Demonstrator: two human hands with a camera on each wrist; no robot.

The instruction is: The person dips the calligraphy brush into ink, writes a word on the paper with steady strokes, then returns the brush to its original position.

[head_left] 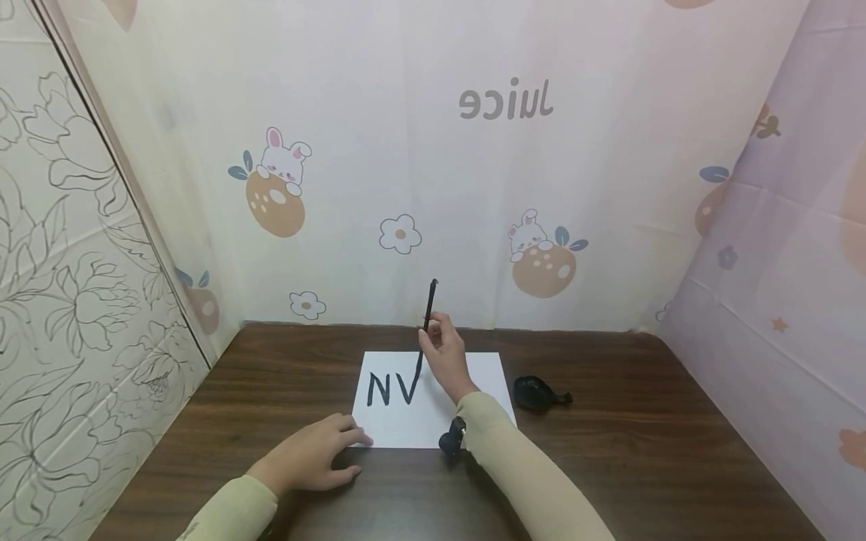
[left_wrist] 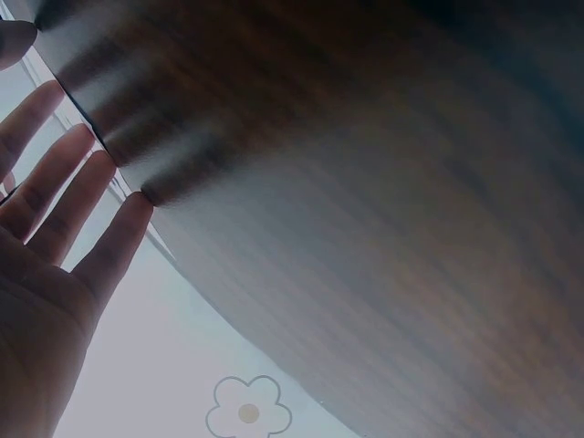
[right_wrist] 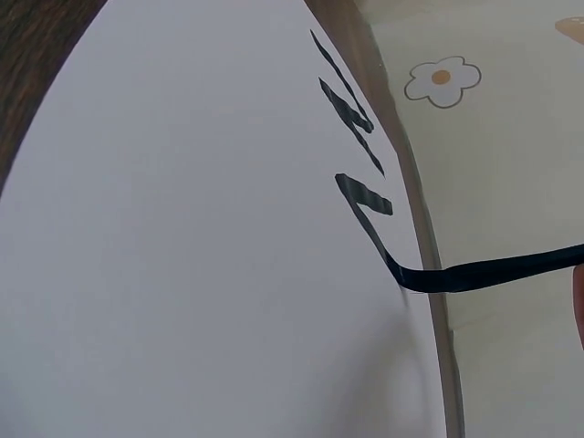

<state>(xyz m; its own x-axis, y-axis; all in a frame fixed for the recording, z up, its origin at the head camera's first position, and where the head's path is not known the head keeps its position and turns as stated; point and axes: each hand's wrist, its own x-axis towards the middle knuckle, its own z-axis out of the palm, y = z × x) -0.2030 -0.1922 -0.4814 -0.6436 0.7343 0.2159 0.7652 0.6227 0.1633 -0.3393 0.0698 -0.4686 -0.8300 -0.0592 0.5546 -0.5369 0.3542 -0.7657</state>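
My right hand pinches a dark, slender writing brush that stands nearly upright over the white sheet of paper. In the right wrist view the bent tip of the brush meets the paper at the end of a black stroke. Black letters, an N and a V-shaped mark, show on the sheet's left half. My left hand lies at the sheet's lower left corner with fingers spread, fingertips at the paper's edge; the left wrist view shows these fingers resting on the tabletop.
A small black dish with a short handle sits on the brown wooden table, right of the paper. Behind the table hangs a pale printed curtain, with patterned sheets at both sides. A dark wrist camera is strapped at the right cuff.
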